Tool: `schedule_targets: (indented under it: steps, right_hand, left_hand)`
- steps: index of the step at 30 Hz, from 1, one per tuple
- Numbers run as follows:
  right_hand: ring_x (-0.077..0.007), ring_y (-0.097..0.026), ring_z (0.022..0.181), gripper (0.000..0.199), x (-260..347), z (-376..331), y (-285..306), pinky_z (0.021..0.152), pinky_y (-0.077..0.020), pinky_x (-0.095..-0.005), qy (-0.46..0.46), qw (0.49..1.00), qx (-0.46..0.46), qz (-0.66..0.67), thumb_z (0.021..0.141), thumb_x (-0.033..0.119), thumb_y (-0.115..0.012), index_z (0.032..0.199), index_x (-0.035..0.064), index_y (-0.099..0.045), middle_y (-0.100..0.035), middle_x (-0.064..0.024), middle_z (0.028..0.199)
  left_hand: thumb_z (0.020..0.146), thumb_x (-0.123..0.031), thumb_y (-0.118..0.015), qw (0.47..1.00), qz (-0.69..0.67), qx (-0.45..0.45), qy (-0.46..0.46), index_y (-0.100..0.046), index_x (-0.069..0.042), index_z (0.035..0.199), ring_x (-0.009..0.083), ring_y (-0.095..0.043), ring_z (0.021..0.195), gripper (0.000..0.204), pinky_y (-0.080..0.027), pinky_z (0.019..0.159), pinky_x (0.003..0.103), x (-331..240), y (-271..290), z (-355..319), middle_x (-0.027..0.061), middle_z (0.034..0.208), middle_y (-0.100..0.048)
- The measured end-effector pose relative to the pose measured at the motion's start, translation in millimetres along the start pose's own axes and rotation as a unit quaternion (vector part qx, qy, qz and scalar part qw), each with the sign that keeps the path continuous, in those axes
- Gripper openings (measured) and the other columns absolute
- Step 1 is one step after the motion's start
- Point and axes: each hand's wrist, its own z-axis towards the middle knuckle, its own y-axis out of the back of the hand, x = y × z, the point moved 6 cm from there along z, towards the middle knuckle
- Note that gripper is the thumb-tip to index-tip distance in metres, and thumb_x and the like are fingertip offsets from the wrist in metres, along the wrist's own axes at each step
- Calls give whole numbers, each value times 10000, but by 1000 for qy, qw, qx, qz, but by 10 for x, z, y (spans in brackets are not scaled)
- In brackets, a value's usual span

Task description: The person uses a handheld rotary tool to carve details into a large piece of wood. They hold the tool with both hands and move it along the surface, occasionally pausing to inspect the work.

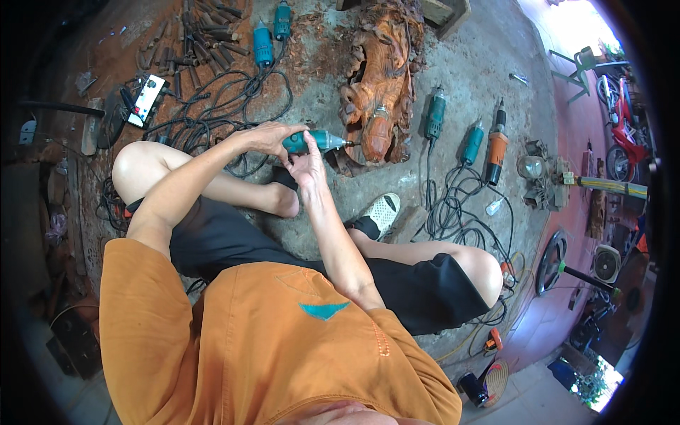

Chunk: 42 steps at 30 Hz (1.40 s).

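A teal die grinder (316, 142) lies level in front of me, its metal nose and bit pointing right. My left hand (271, 138) is closed around its rear end. From below, my right hand (309, 168) holds the grinder's body, with the thumb up across it; some of its fingers are hidden. The bit's tip is beside the near end of a reddish-brown wood carving (382, 85) with a rounded, swirling surface. Whether the bit touches the wood, I cannot tell.
Teal grinders (434, 117) and an orange one (498, 149) lie right of the carving, with tangled black cords (453, 205). Further cords (248, 92), a white control box (147, 100) and several dark rods (205, 35) are at left. A slipper (383, 214) is on my right foot.
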Motion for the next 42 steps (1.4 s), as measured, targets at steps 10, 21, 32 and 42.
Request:
schedule_targets:
  steps: [10,21,32,42]
  right_hand:
    - [-223,-522,1165,654,-182,-35,41,945,-440,-459,-2,1000,-16,27,783,424,-783,1278,120,-483,-567,-59,1213]
    - [-218,-529,1144,617,-77,5,-45,929,-429,-469,-9,1000,5,2,778,426,-782,1255,144,-510,-580,-46,1196]
    - [-206,-581,1038,593,-12,154,34,753,-514,-401,-15,1000,-1,-21,779,410,-781,1239,148,-513,-605,-37,1124]
    - [-229,-548,1132,631,-108,0,-40,830,-509,-426,-6,1000,5,6,804,419,-757,1296,130,-488,-571,-58,1231]
  left_hand:
    - [541,-300,-882,998,23,61,-3,-381,-83,1441,398,-564,1160,1053,-450,962,475,46,-29,-32,226,1216,-612]
    - [534,-290,-858,999,24,31,17,-377,-83,1443,386,-548,1189,1049,-431,990,461,72,4,-29,228,1264,-584]
    - [560,-313,-839,1000,27,-1,4,-353,-62,1445,391,-548,1182,1041,-440,971,457,61,31,3,241,1254,-577]
    - [534,-271,-868,999,23,26,7,-376,-88,1446,397,-564,1149,1053,-450,956,458,160,-25,-1,239,1189,-610]
